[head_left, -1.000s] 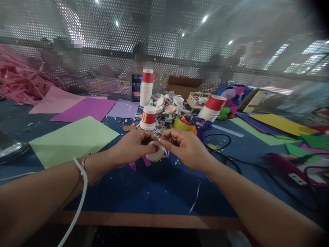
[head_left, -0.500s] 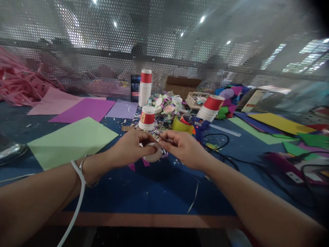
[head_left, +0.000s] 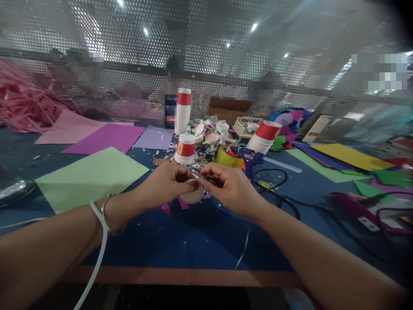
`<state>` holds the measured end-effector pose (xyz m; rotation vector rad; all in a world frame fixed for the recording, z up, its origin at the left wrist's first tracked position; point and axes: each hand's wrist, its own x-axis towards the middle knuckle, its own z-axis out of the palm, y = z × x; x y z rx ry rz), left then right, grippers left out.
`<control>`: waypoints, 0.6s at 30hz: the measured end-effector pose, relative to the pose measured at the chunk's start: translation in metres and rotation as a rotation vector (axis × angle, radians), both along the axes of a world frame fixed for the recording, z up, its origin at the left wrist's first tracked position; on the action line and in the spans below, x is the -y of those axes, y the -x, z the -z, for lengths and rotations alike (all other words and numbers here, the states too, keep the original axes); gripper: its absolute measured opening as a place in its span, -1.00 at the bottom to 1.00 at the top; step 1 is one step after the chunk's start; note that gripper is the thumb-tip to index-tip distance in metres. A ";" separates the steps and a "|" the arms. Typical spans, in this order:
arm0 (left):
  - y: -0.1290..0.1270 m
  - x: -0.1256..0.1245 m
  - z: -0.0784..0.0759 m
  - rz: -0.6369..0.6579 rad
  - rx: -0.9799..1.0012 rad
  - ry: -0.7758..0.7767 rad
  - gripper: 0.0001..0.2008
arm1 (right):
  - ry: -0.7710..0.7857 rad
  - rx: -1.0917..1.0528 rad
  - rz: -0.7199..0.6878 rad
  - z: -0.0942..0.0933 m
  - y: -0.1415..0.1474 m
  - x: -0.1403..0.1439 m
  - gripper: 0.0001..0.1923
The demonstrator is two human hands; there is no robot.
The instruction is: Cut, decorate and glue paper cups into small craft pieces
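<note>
My left hand [head_left: 164, 184] grips a small white paper cup piece [head_left: 192, 196] just above the blue table [head_left: 180, 241], thumb on its rim. My right hand [head_left: 230, 187] is closed on small scissors [head_left: 209, 179] whose dark blades meet the cup's rim. Both hands touch over the table's middle. Purple paper scraps [head_left: 176, 206] lie under them.
A light green sheet [head_left: 90, 176] lies to the left, with purple [head_left: 106, 137] and pink sheets behind. Red-and-white cups [head_left: 185, 148], a cup stack [head_left: 183, 110], a blue glue gun [head_left: 251, 158] with black cable, and coloured sheets [head_left: 351, 157] lie behind and right. A mesh screen runs along the far edge.
The hands stay together on the cup; the cup has turned a little and the scissors have shifted at its rim. The view has barely moved.
</note>
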<state>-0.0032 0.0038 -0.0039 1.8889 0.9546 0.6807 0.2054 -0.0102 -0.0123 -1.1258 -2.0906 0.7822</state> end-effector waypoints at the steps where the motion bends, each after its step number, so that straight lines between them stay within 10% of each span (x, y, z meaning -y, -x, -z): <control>1: 0.000 0.000 0.000 0.006 0.003 0.006 -0.81 | -0.008 0.006 0.003 0.000 0.000 0.000 -0.81; 18: 0.000 0.003 0.009 -0.058 0.045 -0.097 -0.84 | 0.023 -0.041 -0.050 0.000 0.001 -0.002 -0.86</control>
